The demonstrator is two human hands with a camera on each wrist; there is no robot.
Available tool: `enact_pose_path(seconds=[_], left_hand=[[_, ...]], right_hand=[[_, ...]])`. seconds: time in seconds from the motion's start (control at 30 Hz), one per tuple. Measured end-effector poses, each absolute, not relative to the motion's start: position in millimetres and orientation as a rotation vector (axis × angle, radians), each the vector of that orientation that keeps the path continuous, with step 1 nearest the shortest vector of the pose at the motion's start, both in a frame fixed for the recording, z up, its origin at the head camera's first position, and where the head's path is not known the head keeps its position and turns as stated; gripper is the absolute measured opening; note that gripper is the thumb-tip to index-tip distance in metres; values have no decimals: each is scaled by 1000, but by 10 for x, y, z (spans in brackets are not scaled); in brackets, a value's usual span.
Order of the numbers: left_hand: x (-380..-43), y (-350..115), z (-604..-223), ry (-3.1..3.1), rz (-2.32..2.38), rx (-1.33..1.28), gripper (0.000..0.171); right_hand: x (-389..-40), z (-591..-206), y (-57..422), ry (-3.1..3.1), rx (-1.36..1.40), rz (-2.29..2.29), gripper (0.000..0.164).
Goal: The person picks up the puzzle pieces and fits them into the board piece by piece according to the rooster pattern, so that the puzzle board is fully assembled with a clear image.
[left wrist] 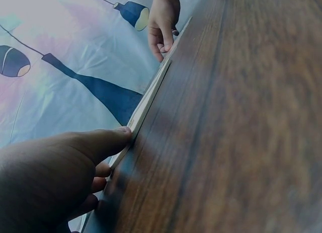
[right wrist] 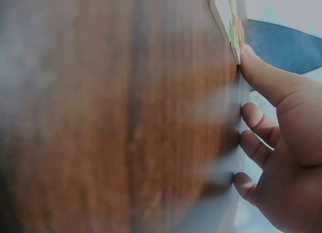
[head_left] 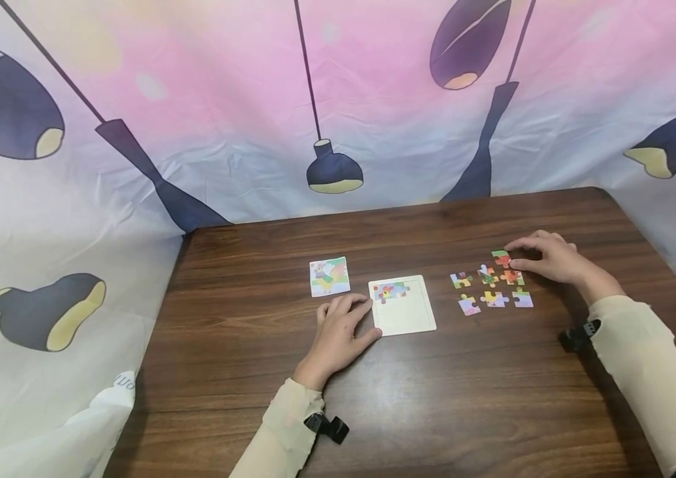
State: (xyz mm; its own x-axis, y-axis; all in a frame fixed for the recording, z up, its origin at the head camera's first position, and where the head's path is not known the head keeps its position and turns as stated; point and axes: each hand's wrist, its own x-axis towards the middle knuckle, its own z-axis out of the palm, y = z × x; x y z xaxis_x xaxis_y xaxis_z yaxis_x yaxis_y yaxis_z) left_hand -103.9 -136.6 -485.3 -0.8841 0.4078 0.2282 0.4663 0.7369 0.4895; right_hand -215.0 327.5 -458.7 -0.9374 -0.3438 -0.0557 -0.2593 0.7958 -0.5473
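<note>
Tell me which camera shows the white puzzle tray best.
The head view: it shows the white puzzle tray from above, nearly whole. The left wrist view shows only its thin edge by the left hand; in the right wrist view, I can't identify it.

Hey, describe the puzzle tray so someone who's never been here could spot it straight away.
On the brown wooden table, look just right of the person's left hand. The puzzle tray lies there, a flat pale square with rounded corners. Unlike the smaller picture card to its left, it is mostly blank, with joined pieces only near its top left.
</note>
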Motion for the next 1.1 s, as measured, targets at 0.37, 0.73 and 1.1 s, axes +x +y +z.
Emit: enact_pose_path(seconds=[0.37, 0.73, 1.1], left_hand=[[-1034, -1377, -4862, -2838, -836, -716, 57], [-1027, -1370, -4860, -2839, -836, -722, 56], [-1027, -1372, -4847, -2842, -843, -712, 56]], right_hand=[[-2110, -4517, 3159, 2816, -504, -621, 37], [-2077, -4586, 3145, 2792, -419, -827, 40], [-2050, -4551, 2730, 2762, -546, -1029, 32]])
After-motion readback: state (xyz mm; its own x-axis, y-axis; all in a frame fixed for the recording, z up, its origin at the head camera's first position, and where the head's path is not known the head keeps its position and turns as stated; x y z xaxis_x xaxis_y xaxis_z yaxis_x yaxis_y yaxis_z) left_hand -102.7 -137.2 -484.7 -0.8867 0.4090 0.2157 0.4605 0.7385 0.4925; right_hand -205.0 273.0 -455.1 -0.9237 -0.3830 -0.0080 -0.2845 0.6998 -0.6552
